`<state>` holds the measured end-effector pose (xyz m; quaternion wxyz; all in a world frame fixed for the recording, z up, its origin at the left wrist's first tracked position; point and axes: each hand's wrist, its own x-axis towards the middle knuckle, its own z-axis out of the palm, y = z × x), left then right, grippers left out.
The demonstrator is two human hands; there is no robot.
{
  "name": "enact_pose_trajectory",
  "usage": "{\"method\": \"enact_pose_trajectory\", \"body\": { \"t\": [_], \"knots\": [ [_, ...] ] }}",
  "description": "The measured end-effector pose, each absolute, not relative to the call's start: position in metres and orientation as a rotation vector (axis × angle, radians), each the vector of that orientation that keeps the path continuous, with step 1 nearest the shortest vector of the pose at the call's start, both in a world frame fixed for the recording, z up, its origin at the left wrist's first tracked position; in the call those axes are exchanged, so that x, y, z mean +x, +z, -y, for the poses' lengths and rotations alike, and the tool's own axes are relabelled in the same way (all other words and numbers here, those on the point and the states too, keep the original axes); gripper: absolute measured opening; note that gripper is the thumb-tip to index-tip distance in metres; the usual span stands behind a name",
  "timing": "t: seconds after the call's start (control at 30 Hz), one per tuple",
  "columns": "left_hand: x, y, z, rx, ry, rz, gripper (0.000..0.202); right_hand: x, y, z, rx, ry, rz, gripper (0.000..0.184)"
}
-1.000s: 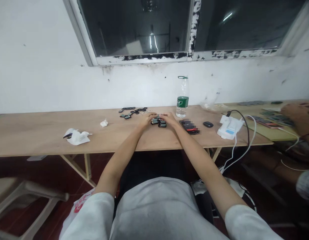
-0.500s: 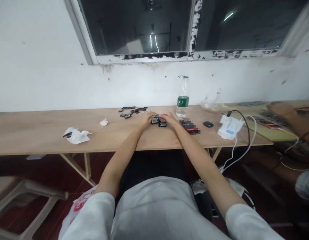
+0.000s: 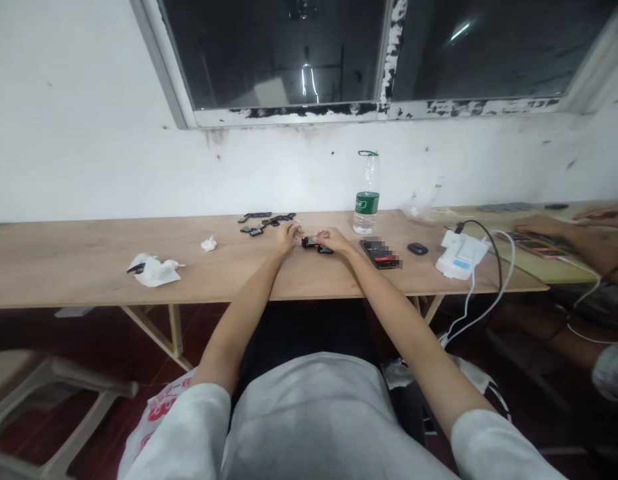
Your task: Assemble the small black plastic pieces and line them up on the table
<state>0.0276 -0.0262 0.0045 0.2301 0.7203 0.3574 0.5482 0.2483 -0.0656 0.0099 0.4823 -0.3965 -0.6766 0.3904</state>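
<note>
The left hand (image 3: pixel 288 235) was loosely curled beside small black pieces (image 3: pixel 309 243), the right hand (image 3: pixel 333 239) bent over them, both holds too small to tell.

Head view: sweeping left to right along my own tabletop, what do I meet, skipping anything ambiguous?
Crumpled white paper → small white wad → dark pieces at the back → left hand → right hand → bottle → small black oval object → white boxy device.

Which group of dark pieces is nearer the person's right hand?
The smaller group, beside the right hand; the larger group lies farther left and back.
</note>
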Motion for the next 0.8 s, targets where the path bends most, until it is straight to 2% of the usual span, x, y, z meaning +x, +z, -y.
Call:
{"method": "enact_pose_trajectory", "body": {
  "t": [0.2, 0.33, 0.53, 0.67, 0.8],
  "knots": [
    [0.005, 0.001, 0.010, 1.902, 1.582, -1.138, 0.029, 0.248, 0.004, 0.064, -0.905, 0.846, 1.850, 0.024],
    [-0.013, -0.002, -0.002, 1.919, 1.508, -1.228, 0.014, 0.248, 0.002, 0.064, -0.942, 0.763, 1.952, 0.013],
    [-0.029, -0.009, -0.007, 2.073, 1.327, -1.268, 0.012, 0.247, 0.002, 0.062, -0.886, 0.687, 1.976, 0.004],
    [-0.032, -0.010, -0.004, 2.123, 1.088, -1.196, 0.008, 0.248, -0.003, 0.056, -0.995, 0.479, 1.963, 0.017],
    [-0.032, -0.008, -0.001, 2.090, 1.016, -1.228, 0.001, 0.247, -0.008, 0.050, -1.086, 0.343, 2.022, 0.026]
  ]
}}
